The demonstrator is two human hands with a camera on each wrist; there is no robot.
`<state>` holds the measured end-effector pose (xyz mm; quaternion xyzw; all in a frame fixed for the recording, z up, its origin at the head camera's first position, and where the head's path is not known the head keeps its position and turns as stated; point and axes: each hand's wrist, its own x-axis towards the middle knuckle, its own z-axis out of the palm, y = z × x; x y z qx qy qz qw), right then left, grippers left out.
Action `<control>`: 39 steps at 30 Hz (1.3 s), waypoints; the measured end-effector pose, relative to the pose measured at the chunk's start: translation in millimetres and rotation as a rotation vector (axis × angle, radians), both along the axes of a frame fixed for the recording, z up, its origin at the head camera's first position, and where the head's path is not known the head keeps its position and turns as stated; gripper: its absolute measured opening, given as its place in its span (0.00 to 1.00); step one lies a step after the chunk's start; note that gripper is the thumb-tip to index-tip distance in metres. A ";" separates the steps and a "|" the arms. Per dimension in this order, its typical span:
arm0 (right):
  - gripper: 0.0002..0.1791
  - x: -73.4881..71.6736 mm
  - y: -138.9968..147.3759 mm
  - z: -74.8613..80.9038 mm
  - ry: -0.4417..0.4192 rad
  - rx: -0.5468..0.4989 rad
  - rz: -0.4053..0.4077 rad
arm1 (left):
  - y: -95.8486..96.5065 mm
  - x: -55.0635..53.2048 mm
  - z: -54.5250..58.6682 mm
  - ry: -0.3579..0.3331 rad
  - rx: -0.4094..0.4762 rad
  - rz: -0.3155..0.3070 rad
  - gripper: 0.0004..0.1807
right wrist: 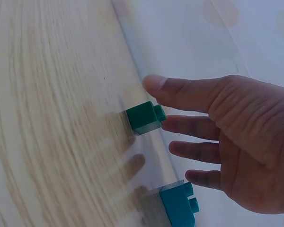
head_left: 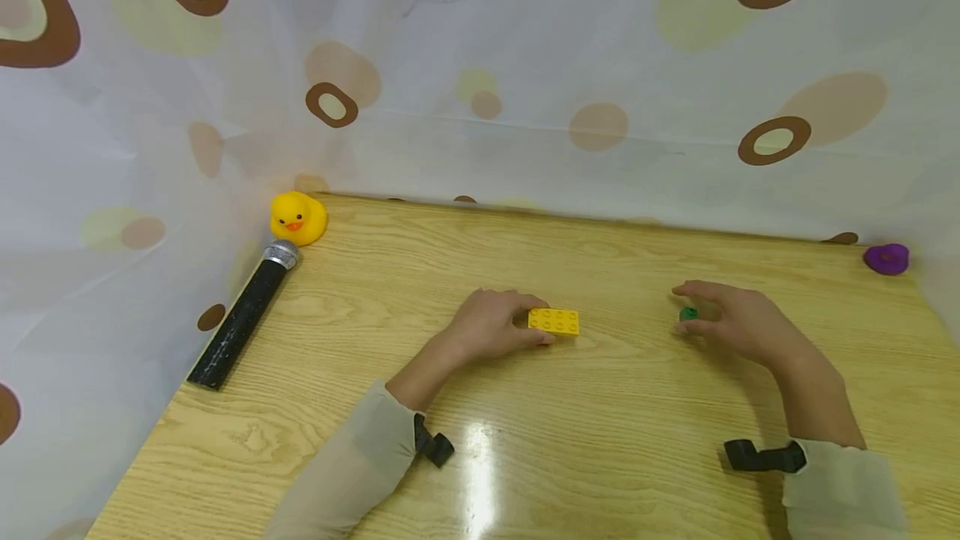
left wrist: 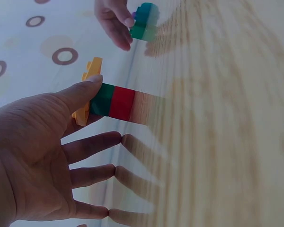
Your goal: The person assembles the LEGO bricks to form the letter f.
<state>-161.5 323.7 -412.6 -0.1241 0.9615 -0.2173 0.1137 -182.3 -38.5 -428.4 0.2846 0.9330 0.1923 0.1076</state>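
My left hand (head_left: pixel 491 325) pinches a short stack of toy building bricks between thumb and forefinger, its other fingers outstretched. On top lies a yellow brick (head_left: pixel 553 321); below it are a green brick (left wrist: pixel 102 100) and a red brick (left wrist: pixel 121 103), standing on the table. To the right, my right hand (head_left: pixel 738 325) has thumb and fingers spread around a small green brick (right wrist: pixel 144 117) with a single stud, not gripping it. A teal brick (right wrist: pixel 178 205) stands past the little finger in the right wrist view; I cannot make it out in the head view.
A yellow rubber duck (head_left: pixel 298 220) sits at the table's back left corner, touching or close to a black microphone (head_left: pixel 243 315). At the far right back stands a purple toy (head_left: pixel 887 259). A spotted white sheet (head_left: pixel 480 48) hangs behind the wooden table (head_left: pixel 600 440).
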 end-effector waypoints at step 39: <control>0.28 -0.7 -8.6 -3.0 0.030 0.048 0.092 | 2.7 1.3 1.7 -0.041 0.028 0.016 0.30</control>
